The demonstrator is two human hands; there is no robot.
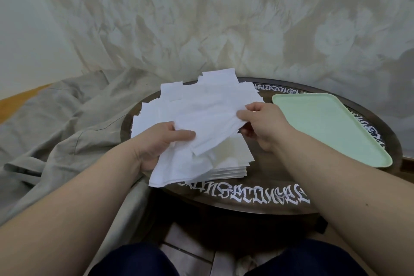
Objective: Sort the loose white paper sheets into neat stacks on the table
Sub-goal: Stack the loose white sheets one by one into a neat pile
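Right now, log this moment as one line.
left hand: holds paper sheets | right hand: pinches top sheet | neat stack: on table | green tray: empty

Hands: two, the left hand and the right hand, both gripping paper.
Counter: one round dark counter under the hands.
Tray: one green tray, right of the right hand.
Squared stack: one squared stack below the hands.
Loose sheets: loose sheets heaped beyond the hands, too overlapped to count.
Cloth: one grey cloth, left of the left hand.
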